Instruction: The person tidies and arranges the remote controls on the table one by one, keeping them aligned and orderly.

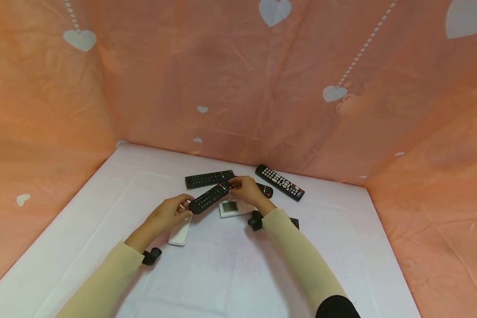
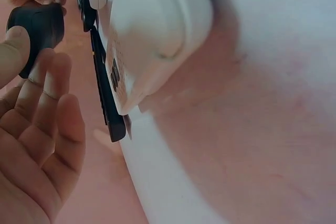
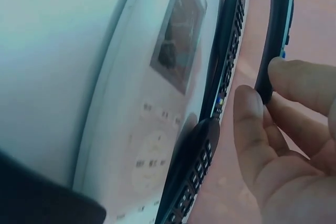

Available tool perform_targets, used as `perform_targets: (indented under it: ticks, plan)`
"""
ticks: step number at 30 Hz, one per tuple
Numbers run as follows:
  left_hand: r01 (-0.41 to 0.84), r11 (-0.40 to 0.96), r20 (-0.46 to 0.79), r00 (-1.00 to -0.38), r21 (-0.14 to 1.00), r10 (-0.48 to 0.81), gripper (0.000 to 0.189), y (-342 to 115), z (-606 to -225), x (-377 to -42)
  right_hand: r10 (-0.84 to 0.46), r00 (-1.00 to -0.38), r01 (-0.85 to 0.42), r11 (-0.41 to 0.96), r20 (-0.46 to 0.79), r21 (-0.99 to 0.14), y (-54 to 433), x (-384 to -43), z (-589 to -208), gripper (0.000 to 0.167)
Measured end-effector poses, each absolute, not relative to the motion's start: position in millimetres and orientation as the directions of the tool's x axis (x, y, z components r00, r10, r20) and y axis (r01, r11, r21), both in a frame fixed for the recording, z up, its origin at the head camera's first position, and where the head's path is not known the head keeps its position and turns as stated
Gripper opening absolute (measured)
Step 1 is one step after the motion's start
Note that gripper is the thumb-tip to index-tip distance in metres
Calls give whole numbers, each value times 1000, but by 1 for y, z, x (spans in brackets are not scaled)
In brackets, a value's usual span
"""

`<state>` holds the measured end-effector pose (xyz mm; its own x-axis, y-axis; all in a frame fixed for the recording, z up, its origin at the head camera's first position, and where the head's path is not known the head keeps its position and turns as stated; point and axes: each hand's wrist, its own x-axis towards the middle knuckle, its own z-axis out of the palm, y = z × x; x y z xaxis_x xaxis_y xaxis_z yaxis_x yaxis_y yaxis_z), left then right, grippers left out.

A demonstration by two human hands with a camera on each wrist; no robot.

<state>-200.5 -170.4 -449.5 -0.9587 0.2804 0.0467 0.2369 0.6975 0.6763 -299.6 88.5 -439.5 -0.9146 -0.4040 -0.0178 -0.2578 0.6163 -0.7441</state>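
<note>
I see left forearm (image 1: 103, 280) and right forearm (image 1: 302, 258), both pale-sleeved, reach in from the near side, slanting toward each other. Left hand (image 1: 167, 216) nearer, pinching; right hand (image 1: 246, 190) farther, off to the right, pinching too.

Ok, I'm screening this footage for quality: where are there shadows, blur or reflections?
Head view: soft shadow beside the right sleeve on the white tabletop; left wrist view: the nearest white remote looks soft, out of focus; right wrist view: a remote's display shows reflections.
</note>
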Motion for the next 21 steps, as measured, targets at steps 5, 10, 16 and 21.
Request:
perform_targets:
  ticks: [5, 10, 16, 21]
  plan:
    - [230, 722, 55, -965, 652, 257, 37, -169, -451, -188, -433, -901, -283, 627, -22, -725, 83, -300, -440, 34]
    - [226, 725, 87, -971, 651, 225, 37, -165, -455, -173, -452, -891, -288, 632, -41, -720, 76, -299, -440, 32]
    - [161, 750, 41, -984, 642, 175, 48, -163, -458, -157, -526, -848, -337, 630, -65, -700, 64, -299, -442, 33]
    - [141, 815, 21, -987, 563, 156, 53, -167, -462, -149, -577, -813, -380, 630, -80, -677, 54, -296, -443, 33]
